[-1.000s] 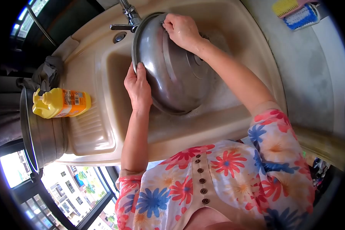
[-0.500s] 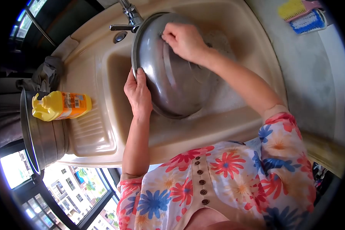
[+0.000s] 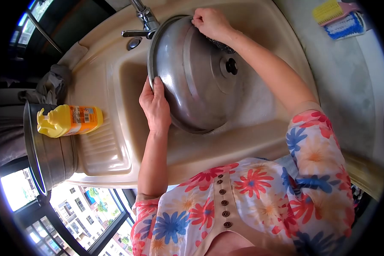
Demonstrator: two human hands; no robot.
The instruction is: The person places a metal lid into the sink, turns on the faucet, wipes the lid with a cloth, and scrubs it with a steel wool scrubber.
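Note:
A domed metal lid (image 3: 196,85) with a black knob stands tilted in the beige sink (image 3: 226,145). Its left rim is gripped by my left hand (image 3: 155,104), with the thumb on the outer face and the fingers behind the edge. My right hand (image 3: 211,23) is closed at the lid's upper edge. Under that hand and wrist shows a dark, mesh-like scrubber (image 3: 222,46), partly hidden; most of it lies against the lid above the knob.
The faucet (image 3: 145,19) rises behind the lid. A yellow bottle (image 3: 70,121) lies on the ribbed drainboard (image 3: 106,147), beside a large metal pot (image 3: 53,149). Yellow and blue brushes (image 3: 344,25) rest on the right counter. Grey cloth (image 3: 57,79) sits at the left.
My right hand moved down the lid a little, then up to its upper edge, uncovering the black knob. My left hand has kept its hold on the rim.

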